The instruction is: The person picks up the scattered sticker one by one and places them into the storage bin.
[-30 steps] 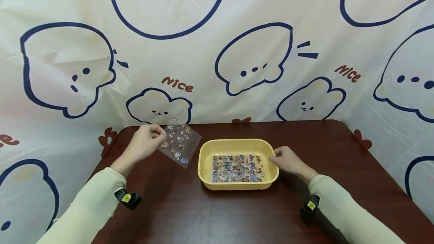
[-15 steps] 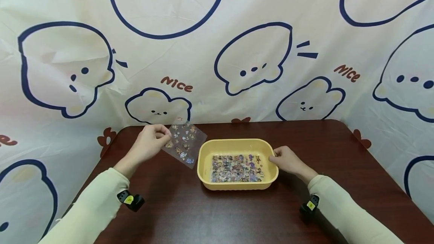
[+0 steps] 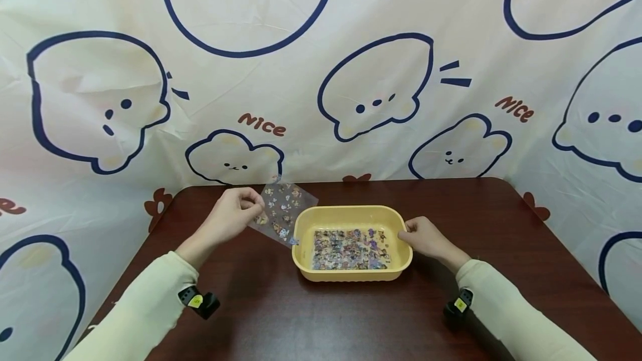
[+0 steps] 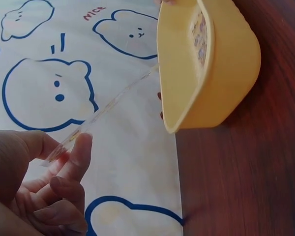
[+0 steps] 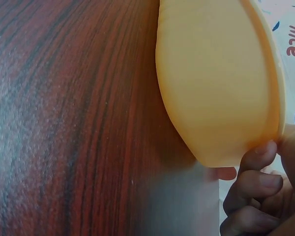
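Note:
Between thumb and fingers, my left hand pinches a clear sticker sheet dotted with small printed figures. The sheet is held tilted above the table, its lower right corner at the left rim of a yellow plastic basin. In the left wrist view the sheet shows nearly edge-on. My right hand grips the basin's right rim, thumb on the inside and fingers outside and below. Flat in the basin lie more sticker sheets, densely printed; how many cannot be told.
The basin stands on a dark brown wooden table. A white cloth with blue cartoon outlines hangs behind the table and along both sides. Each sleeve carries a black wrist camera.
My left hand has moved to the right with the clear sticker sheet, bringing its corner to the basin's left rim. The right hand and the basin stay in place.

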Available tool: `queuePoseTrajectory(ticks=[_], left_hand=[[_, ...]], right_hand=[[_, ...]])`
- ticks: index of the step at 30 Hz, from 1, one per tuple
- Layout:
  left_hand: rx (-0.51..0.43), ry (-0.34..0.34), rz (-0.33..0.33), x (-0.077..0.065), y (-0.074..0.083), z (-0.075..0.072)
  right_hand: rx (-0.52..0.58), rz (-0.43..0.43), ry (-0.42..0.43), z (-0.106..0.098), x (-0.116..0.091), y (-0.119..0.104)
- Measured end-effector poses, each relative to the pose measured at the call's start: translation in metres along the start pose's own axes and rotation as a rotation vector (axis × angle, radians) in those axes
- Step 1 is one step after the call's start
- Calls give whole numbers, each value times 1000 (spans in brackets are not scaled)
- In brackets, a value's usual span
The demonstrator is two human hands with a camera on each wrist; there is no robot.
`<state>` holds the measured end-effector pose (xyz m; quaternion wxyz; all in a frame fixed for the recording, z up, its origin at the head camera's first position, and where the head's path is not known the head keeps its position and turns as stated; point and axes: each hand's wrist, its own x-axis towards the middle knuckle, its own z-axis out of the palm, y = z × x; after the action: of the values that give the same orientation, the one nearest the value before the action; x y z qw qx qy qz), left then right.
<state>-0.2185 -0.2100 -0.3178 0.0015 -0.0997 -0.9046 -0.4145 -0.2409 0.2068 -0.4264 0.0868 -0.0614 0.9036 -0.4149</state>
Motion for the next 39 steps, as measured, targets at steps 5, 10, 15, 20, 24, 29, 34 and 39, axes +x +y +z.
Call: queuePoseTrajectory(ticks=[5, 10, 15, 20, 24, 29, 34, 39], left_hand=[[-32, -28, 5, -1, 1, 5], [-46, -57, -7, -1, 0, 12], [-60, -80, -26, -3, 2, 19], [-77, -102, -36, -2, 4, 24], [-68, -108, -31, 0, 5, 29], [-65, -114, -34, 1, 6, 36], [-73, -115, -40, 3, 7, 42], [-69, -119, -46, 3, 7, 47]], right_hand=[[-1, 4, 1, 0, 0, 0], [-3, -4, 2, 0, 0, 1], [-3, -12, -2, 0, 1, 1], [-3, -14, -7, -1, 0, 0], [-3, -13, -12, -1, 0, -1], [-11, -18, -8, -1, 1, -1], [-17, -31, -6, -1, 1, -1], [-17, -26, -9, -3, 0, -1]])
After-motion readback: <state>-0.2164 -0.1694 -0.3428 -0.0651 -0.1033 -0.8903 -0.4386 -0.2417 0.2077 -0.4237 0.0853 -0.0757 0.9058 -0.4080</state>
